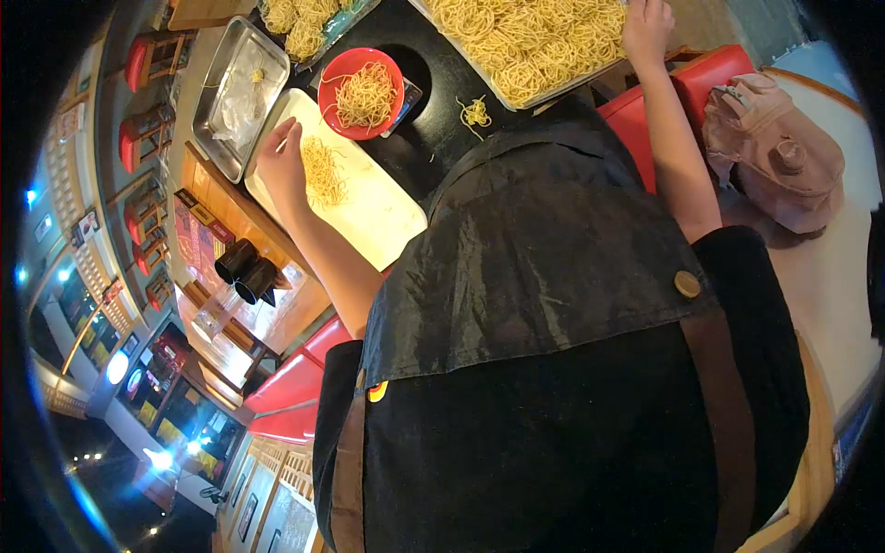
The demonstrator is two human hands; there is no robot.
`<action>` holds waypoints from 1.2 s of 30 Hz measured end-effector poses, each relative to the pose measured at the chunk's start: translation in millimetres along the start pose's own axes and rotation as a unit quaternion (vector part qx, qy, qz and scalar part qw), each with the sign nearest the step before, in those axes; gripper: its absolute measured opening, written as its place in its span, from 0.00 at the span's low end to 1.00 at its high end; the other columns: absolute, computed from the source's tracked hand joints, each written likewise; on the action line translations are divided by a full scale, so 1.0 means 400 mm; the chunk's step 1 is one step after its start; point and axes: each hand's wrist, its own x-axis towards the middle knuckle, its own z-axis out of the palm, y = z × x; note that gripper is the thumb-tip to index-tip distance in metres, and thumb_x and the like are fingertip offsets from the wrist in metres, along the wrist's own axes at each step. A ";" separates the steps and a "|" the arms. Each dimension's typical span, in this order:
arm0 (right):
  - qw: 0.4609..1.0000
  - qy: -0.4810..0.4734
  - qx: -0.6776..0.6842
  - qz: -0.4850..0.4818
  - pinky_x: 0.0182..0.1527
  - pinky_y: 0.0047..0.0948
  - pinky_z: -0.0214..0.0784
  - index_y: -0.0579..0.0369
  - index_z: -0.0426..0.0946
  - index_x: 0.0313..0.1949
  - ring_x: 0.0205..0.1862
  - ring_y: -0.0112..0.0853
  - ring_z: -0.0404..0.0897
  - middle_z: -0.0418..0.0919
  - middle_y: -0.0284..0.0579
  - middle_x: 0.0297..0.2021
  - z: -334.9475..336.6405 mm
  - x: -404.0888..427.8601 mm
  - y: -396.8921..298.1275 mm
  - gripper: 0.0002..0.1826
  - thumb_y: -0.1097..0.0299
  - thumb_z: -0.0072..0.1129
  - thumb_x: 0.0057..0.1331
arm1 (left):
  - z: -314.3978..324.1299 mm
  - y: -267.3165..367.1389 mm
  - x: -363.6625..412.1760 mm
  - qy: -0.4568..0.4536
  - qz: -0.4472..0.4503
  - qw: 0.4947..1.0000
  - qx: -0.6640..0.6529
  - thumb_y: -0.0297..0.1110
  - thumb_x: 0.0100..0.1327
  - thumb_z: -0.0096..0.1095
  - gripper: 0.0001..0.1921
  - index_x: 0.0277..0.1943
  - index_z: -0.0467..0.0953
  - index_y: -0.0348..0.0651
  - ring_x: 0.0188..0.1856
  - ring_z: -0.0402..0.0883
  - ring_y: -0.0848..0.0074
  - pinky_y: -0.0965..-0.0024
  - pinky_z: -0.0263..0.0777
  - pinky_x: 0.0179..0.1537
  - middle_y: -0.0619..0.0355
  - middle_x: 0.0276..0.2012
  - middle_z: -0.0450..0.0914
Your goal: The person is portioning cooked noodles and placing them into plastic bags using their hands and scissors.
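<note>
My left hand [282, 155] is above the cream tray [373, 221], beside a small heap of noodles [323, 173] on it; the fingers look slightly apart and hold nothing that I can see. A red bowl of noodles [364, 95] rests on what looks like a small scale [409, 98]. My right hand [648, 31] is at the right edge of a large tray heaped with yellow noodles [532, 41]; its fingertips are cut off by the picture's rim. A small clump of noodles [475, 114] lies on the black tabletop [442, 79].
A steel tray [238, 104] with crumpled plastic stands left of the cream tray. More noodle bundles [301, 24] lie at the top left. Black cups [247, 269] stand on a wooden table. A pink bag [778, 152] sits right of my right arm, near a red seat [629, 138].
</note>
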 end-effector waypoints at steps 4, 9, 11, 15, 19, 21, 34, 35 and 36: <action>0.984 0.020 -0.108 -0.141 0.49 0.40 0.54 0.58 0.66 0.46 0.46 0.47 0.63 0.67 0.52 0.40 0.004 0.005 0.031 0.18 0.59 0.35 0.65 | 0.075 0.028 0.011 -0.057 0.041 0.994 0.086 0.41 0.48 0.63 0.21 0.44 0.75 0.40 0.41 0.77 0.65 0.68 0.68 0.42 0.46 0.40 0.77; 1.000 -0.006 0.007 0.001 0.49 0.40 0.54 0.58 0.66 0.45 0.46 0.47 0.63 0.67 0.52 0.40 -0.013 0.003 -0.060 0.18 0.59 0.35 0.65 | 0.199 -0.012 0.047 -0.101 0.146 0.967 0.183 0.43 0.39 0.68 0.35 0.53 0.64 0.47 0.46 0.71 0.54 0.63 0.66 0.47 0.41 0.46 0.69; 1.000 -0.006 -0.008 0.000 0.50 0.40 0.53 0.58 0.66 0.46 0.46 0.47 0.63 0.67 0.53 0.40 -0.018 -0.002 -0.040 0.18 0.58 0.35 0.65 | 0.268 0.028 0.023 -0.070 0.097 0.957 0.264 0.42 0.36 0.68 0.39 0.55 0.59 0.51 0.47 0.68 0.53 0.61 0.65 0.47 0.40 0.45 0.65; 1.000 -0.004 -0.012 0.020 0.50 0.40 0.53 0.57 0.66 0.46 0.46 0.46 0.63 0.67 0.53 0.40 -0.024 -0.001 -0.039 0.18 0.58 0.35 0.65 | 0.279 0.010 0.028 -0.076 0.131 0.965 0.213 0.36 0.43 0.61 0.23 0.46 0.71 0.48 0.41 0.73 0.60 0.61 0.67 0.44 0.50 0.40 0.70; 1.000 -0.004 -0.016 -0.002 0.50 0.40 0.54 0.57 0.66 0.46 0.46 0.46 0.63 0.68 0.54 0.40 -0.022 -0.004 -0.045 0.18 0.58 0.36 0.65 | 0.192 -0.021 0.045 -0.215 0.017 0.971 -0.106 0.29 0.48 0.56 0.13 0.39 0.74 0.39 0.30 0.76 0.73 0.71 0.69 0.34 0.56 0.30 0.76; 1.000 -0.002 -0.026 0.001 0.50 0.40 0.54 0.57 0.66 0.46 0.46 0.46 0.64 0.68 0.54 0.40 -0.027 -0.005 -0.033 0.18 0.58 0.36 0.65 | 0.158 0.021 0.032 -0.262 -0.052 0.925 -0.271 0.23 0.52 0.51 0.12 0.40 0.72 0.36 0.29 0.75 0.79 0.78 0.69 0.31 0.59 0.30 0.76; 1.000 -0.013 -0.021 0.010 0.49 0.40 0.55 0.57 0.66 0.46 0.45 0.47 0.64 0.68 0.54 0.41 -0.021 -0.002 -0.046 0.18 0.59 0.36 0.65 | 0.129 0.046 0.027 -0.129 -0.029 0.991 -0.016 0.29 0.48 0.61 0.24 0.52 0.69 0.43 0.34 0.78 0.71 0.75 0.74 0.28 0.46 0.42 0.75; 0.999 -0.016 -0.028 0.023 0.49 0.40 0.54 0.57 0.66 0.46 0.46 0.47 0.64 0.68 0.54 0.41 -0.028 -0.006 -0.033 0.18 0.58 0.36 0.65 | 0.124 0.015 0.055 -0.135 -0.052 0.985 -0.098 0.30 0.48 0.61 0.23 0.51 0.69 0.40 0.33 0.78 0.70 0.76 0.74 0.24 0.47 0.42 0.75; 0.999 -0.015 -0.028 0.025 0.49 0.40 0.54 0.57 0.66 0.46 0.46 0.47 0.64 0.68 0.54 0.41 -0.032 -0.007 -0.028 0.18 0.58 0.36 0.65 | 0.097 -0.002 0.066 -0.109 -0.082 0.985 -0.111 0.29 0.48 0.61 0.23 0.50 0.70 0.40 0.32 0.78 0.71 0.76 0.74 0.24 0.47 0.42 0.75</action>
